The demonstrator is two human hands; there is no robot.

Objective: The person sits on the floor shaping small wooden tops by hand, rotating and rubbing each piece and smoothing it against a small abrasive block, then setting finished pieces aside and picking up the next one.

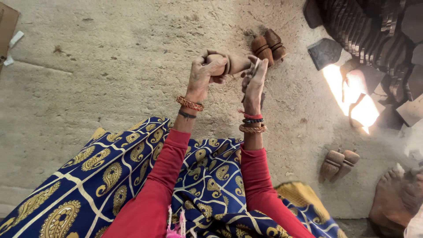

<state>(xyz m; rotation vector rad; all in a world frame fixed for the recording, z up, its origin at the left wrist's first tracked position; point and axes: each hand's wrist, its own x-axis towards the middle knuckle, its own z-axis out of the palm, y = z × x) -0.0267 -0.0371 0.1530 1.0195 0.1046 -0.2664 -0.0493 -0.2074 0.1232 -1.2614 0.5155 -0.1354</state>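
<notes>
My left hand [203, 72] is closed around a small brown clay cup-shaped piece [233, 64], held above the ground. My right hand [254, 79] is pressed against the side of that same piece, and a thin flat tool [256, 67] is pinched in its fingers. Both wrists wear woven bangles and red sleeves. Just beyond the hands, two similar clay pieces [269, 46] lie side by side on the earthen floor.
Another pair of clay pieces [338, 163] lies at the right. Rows of dark clay items [374, 31] are stacked at the top right beside a sunlit patch [352, 94]. Another person's foot [396, 198] rests at the lower right. Blue patterned cloth [110, 176] covers my lap.
</notes>
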